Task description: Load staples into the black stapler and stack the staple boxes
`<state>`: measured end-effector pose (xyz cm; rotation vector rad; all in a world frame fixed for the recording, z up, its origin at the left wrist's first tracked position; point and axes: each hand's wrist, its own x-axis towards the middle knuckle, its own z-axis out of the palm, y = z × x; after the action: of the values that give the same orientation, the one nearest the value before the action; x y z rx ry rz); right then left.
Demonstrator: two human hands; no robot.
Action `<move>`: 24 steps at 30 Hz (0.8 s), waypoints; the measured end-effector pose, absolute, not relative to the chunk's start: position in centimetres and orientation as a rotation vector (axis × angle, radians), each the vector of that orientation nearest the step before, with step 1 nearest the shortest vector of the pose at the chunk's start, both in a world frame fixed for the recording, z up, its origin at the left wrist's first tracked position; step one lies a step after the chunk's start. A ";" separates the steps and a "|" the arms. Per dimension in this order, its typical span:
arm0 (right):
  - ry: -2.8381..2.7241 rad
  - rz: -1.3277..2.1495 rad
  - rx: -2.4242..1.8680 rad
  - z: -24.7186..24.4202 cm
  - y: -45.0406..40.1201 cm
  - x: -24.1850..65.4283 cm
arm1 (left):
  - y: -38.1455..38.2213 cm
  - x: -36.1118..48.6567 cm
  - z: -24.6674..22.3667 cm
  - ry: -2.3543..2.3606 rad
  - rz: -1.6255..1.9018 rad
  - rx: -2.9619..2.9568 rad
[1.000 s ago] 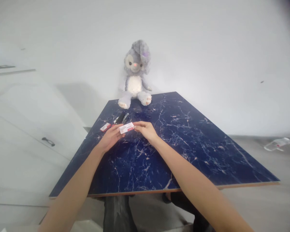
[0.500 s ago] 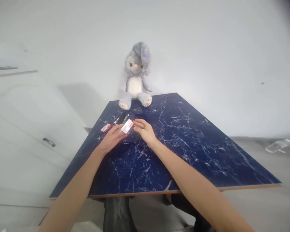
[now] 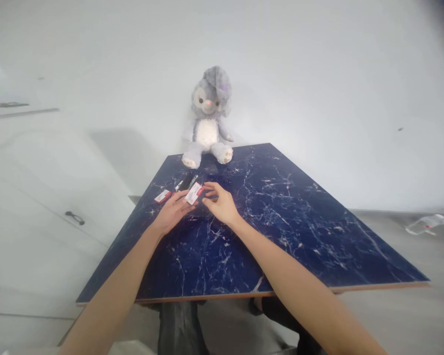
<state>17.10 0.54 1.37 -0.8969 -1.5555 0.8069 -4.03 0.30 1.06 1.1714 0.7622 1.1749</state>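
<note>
A small white and red card [image 3: 194,193] rests in my left hand [image 3: 171,213], which holds it above the dark blue marbled table [image 3: 292,217]. Just right of the card is my right hand [image 3: 222,203], its fingers curved and apart with nothing seen between them. Another white and red card [image 3: 163,196] lies on the table to the left of my left hand. Behind the held card lies a black item [image 3: 187,182] with white markings, partly covered by my left fingers and the card.
A grey plush toy [image 3: 207,118] sits at the table's back edge against the white wall. White cabinets with dark handles [image 3: 75,218] stand on the left. A clear plastic bag [image 3: 431,224] is on the floor at right.
My right hand's fingers have spread and its thumb has come a little away from the forefinger. The card in my left hand has tilted slightly.
</note>
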 end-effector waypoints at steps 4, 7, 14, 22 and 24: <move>-1.621 0.728 -0.935 1.5 0.6 17.2 | 0.3 -4.1 0.7 0.781 1.136 1.209; -1.661 0.702 -0.979 1.1 0.9 17.2 | 0.3 -4.1 0.5 0.807 1.085 1.235; -1.660 0.844 -1.170 -0.4 1.7 16.8 | 0.3 -3.8 0.3 0.874 0.953 1.317; -1.653 0.910 -1.160 -0.5 2.0 17.1 | -0.1 -3.8 0.8 0.889 0.918 1.324; -1.690 0.946 -1.158 -0.4 2.0 17.2 | -0.1 -3.7 0.9 0.900 0.928 1.316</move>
<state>17.24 1.99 -0.41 -1.1579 -1.6895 0.9457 -3.71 -0.13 0.92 1.3158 0.8997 0.9277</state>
